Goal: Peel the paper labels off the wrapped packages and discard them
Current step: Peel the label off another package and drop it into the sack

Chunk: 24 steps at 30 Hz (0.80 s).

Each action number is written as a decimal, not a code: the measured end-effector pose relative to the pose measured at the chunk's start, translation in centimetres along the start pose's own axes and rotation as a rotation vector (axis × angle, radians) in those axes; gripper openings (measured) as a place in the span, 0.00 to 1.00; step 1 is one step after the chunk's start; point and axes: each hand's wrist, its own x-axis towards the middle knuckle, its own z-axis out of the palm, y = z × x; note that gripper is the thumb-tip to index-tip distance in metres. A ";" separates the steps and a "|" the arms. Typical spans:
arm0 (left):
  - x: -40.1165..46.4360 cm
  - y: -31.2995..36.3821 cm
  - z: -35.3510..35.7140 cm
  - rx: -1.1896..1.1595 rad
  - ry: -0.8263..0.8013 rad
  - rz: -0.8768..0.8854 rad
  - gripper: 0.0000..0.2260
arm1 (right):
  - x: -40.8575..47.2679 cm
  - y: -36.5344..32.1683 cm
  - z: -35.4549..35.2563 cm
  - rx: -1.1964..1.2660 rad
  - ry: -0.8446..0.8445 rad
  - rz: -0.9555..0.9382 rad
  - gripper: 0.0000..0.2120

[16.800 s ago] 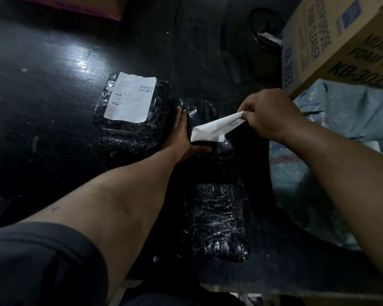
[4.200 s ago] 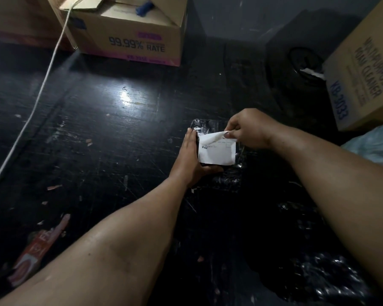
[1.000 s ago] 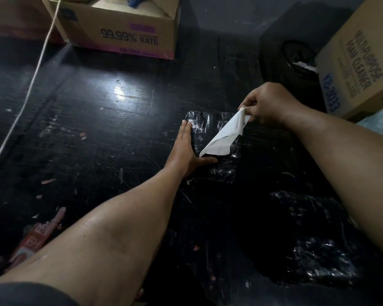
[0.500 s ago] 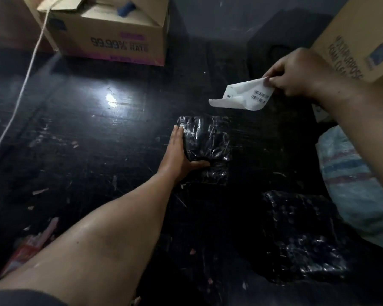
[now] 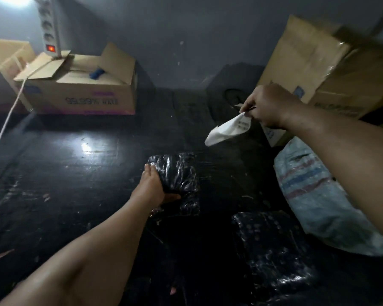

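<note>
A small black plastic-wrapped package point(image 5: 181, 173) lies on the dark surface in the middle, with no label on its top. My left hand point(image 5: 152, 186) rests on its left edge, thumb under the near side, holding it down. My right hand point(image 5: 268, 106) is raised at the upper right and pinches a peeled white paper label point(image 5: 229, 129), which hangs curled in the air above the surface. A second black wrapped package point(image 5: 272, 248) lies nearer, at the lower right.
An open cardboard box point(image 5: 80, 93) stands at the back left with a white power strip point(image 5: 50, 25) and cord above it. A large cardboard box point(image 5: 332, 69) and a grey woven sack point(image 5: 314, 195) fill the right. A dark round container point(image 5: 234, 96) sits at the back.
The label came fully off the package, and my right hand carried it up and to the right. My left hand stays on the package. The view has tilted upward.
</note>
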 end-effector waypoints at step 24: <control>-8.4 40.8 17.9 0.100 0.081 0.466 0.37 | -18.3 33.9 -10.6 -0.092 0.020 0.381 0.13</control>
